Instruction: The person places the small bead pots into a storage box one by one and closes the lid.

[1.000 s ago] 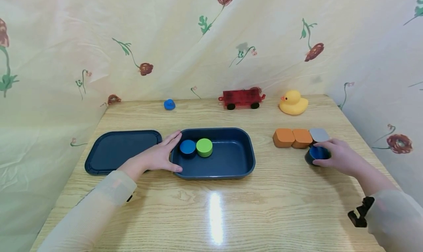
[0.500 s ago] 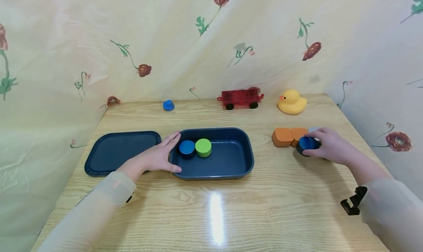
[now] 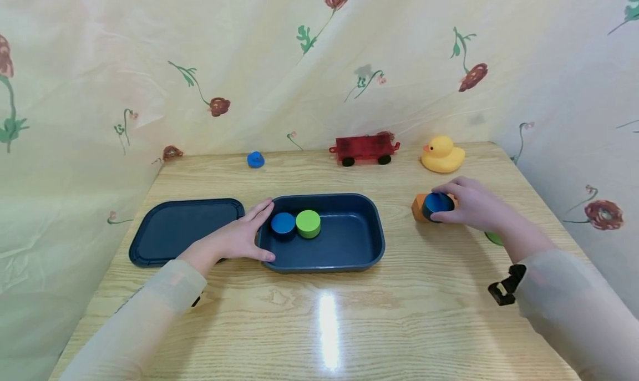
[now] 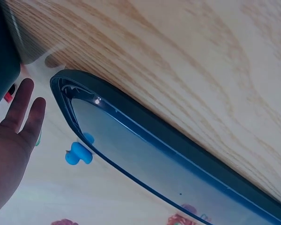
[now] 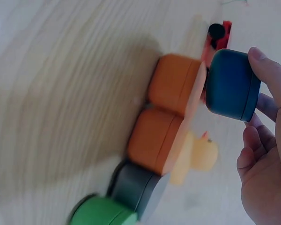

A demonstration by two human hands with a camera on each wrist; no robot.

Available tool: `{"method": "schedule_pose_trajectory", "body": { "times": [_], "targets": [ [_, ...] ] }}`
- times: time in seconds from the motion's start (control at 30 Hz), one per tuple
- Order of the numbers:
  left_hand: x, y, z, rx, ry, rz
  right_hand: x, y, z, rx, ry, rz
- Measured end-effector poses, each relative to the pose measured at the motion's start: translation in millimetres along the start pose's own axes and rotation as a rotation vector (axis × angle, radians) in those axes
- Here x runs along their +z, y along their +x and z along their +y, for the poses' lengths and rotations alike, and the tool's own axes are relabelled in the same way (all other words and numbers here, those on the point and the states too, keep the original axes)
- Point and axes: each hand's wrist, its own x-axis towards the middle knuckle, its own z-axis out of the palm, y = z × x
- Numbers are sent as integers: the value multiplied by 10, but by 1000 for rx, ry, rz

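Note:
In the head view my left hand [image 3: 234, 239] rests on the left end of a dark blue rectangular box [image 3: 349, 248], fingers and thumb spread along its rim. Inside it stand a small round container with a blue top [image 3: 283, 224] and one with a lime green top [image 3: 308, 224]. My right hand [image 3: 474, 206] pinches another small blue round container [image 3: 438, 205] between thumb and fingers, held up off the table. Below it are two orange containers [image 5: 171, 86], mostly hidden in the head view. A dark grey container [image 5: 136, 187] and a green one [image 5: 100, 213] continue that row.
Left of the box lies its flat dark lid [image 3: 175, 231], partly behind my left arm. Along the back of the table stand a small blue duck [image 3: 255, 159], a red toy wagon [image 3: 365, 149] and a yellow rubber duck [image 3: 443, 155]. A flowered cloth [image 3: 274, 65] hangs behind.
My right hand has lifted the blue container and carried it left, from in front of the grey-topped container to over the orange ones. A green container now shows under the right wrist. The left hand stays put.

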Motion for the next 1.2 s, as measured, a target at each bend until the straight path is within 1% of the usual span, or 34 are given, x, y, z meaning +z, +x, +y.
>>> {"method": "schedule_pose_trajectory", "body": {
  "times": [0.17,0.33,0.53,0.67,0.73,0.97,1.1,1.2],
  "targets": [
    [1,-2,-1,-1,5,-1,-14,156,-201,-30,18,-22],
    [10,-7,-11,2,6,-5,-9,306,-409,-21,80,-44],
    [9,-17,-21,-2,-4,1,18,443,-595,-20,144,-63],
    [11,-13,-20,-1,1,0,60,513,-703,-69,132,-64],
    [10,-9,-20,-1,0,0,91,553,-757,-101,100,-61],
    [6,5,-21,15,9,6,221,690,-999,-118,113,-100],
    [3,9,-13,18,8,7,327,764,-1119,-158,69,-100],
    [4,8,-9,14,5,5,412,798,-1195,-164,79,-119]
  ]
}}
